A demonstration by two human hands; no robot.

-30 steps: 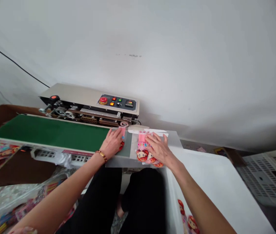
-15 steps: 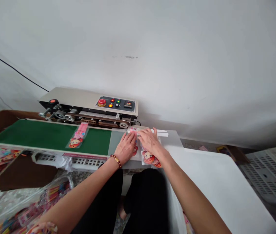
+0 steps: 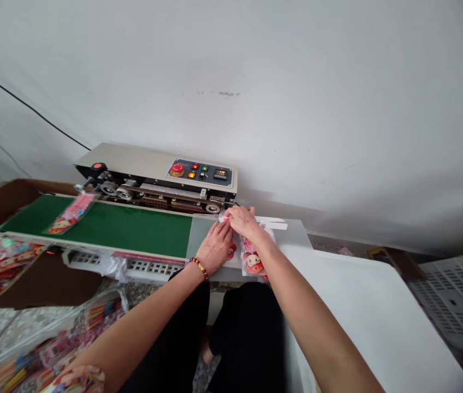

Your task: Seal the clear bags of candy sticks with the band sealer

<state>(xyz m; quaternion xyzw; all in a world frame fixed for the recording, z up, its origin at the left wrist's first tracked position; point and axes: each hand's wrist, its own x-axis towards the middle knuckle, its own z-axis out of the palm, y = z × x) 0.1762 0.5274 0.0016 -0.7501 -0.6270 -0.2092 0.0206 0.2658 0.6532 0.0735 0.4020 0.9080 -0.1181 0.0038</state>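
Note:
My left hand (image 3: pixel 215 248) lies flat, fingers stretched out, over a clear plastic packet (image 3: pixel 232 251) with a pink and red cartoon print. It presses the packet on the grey plate at the right end of the green belt (image 3: pixel 137 226). My right hand (image 3: pixel 244 221) has its fingertips pinched at the packet's upper end, close to the roller of the band sealing machine (image 3: pixel 141 164). Most of this packet is hidden under my hands. Below my right wrist lie several similar packets (image 3: pixel 253 263) in a pile. Another packet (image 3: pixel 71 214) rests slanted on the belt's left part.
A cardboard box (image 3: pixel 30 281) holding many packets stands at the belt's left end. Lower left is a clear bag (image 3: pixel 55 349) of colourful items. On the right are a white table surface (image 3: pixel 362 305) and a light plastic crate (image 3: pixel 456 300). White strips (image 3: pixel 274 222) lie behind my right hand.
The packet on the belt has travelled left, and its top now sits past the machine's rollers. My right hand has shifted slightly left to the packet's upper end. The view has tilted a little.

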